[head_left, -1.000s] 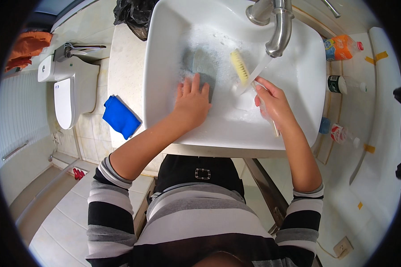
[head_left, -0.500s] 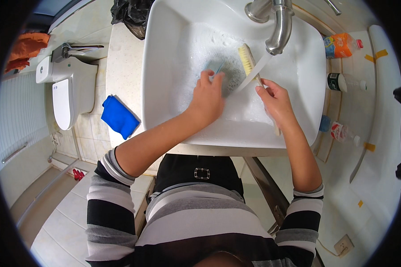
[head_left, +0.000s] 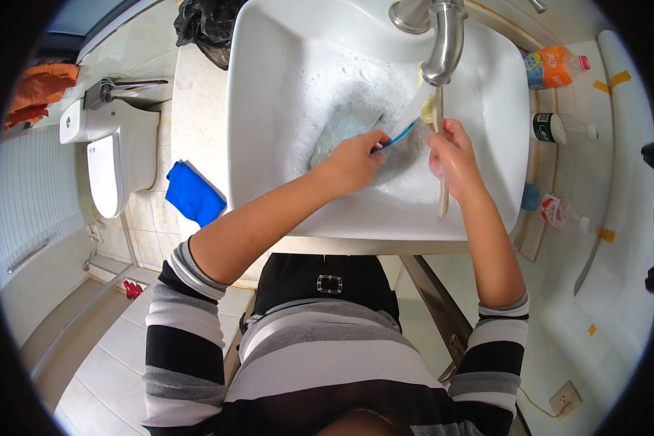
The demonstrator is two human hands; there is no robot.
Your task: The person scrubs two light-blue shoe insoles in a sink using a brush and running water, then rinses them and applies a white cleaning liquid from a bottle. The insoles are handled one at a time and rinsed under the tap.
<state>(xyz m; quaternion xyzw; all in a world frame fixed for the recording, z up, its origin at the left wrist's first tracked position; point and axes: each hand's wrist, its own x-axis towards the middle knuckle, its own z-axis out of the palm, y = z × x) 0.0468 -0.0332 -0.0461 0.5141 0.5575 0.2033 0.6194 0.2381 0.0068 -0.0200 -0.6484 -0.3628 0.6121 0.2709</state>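
Observation:
My left hand [head_left: 352,166] is closed around one end of a thin blue strip [head_left: 398,138] above the foamy water. Beside that hand a pale, greyish sheet-like thing [head_left: 345,127] lies under the suds; whether the strip belongs to it I cannot tell. My right hand [head_left: 454,156] grips a scrub brush [head_left: 443,196] by its light wooden handle. The brush stands nearly in line with the tap, its yellowish bristles facing left, by the strip's far end. Water runs from the metal tap [head_left: 443,47] close to the bristles. All this is inside the white sink [head_left: 269,211].
A folded blue cloth [head_left: 195,195] lies at the counter's left edge, with a black plastic bag [head_left: 207,29] farther back. Several bottles stand along the right, among them an orange one [head_left: 552,67]. A white toilet [head_left: 112,156] is to the left.
My left hand has drawn the blue strip up and right, toward the brush. The brush has turned more upright and come under the tap. The pale sheet shows more plainly.

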